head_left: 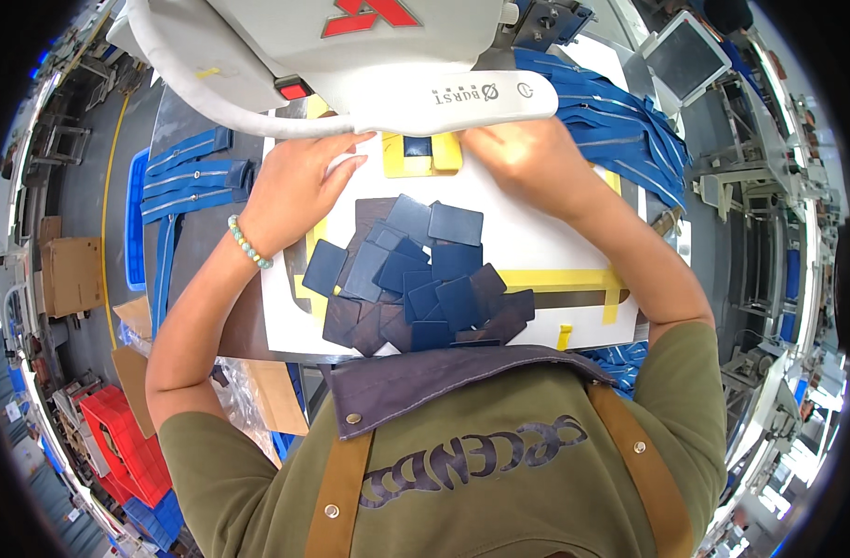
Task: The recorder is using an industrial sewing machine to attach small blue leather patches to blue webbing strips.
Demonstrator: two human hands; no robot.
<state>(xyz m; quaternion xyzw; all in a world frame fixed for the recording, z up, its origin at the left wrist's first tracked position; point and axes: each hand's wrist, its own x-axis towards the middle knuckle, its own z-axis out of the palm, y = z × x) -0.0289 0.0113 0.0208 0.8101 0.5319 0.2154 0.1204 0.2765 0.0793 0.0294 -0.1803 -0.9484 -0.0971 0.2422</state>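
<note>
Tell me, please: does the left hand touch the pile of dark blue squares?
Apart. The head view shows bare white board between the left hand and the pile of dark blue squares.

about twenty dark blue square patches point(416, 279), two hands point(299, 191)

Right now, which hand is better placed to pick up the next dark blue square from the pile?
Left hand, probably: it lies just beside the pile of dark blue squares, while the right hand sits farther up by the sewing machine.

At the upper middle of the frame, the left hand point(299, 186) and right hand point(527, 158) press flat beside a yellow template point(423, 154) under a white sewing machine point(351, 56), above a pile of dark blue squares point(416, 274).
</note>
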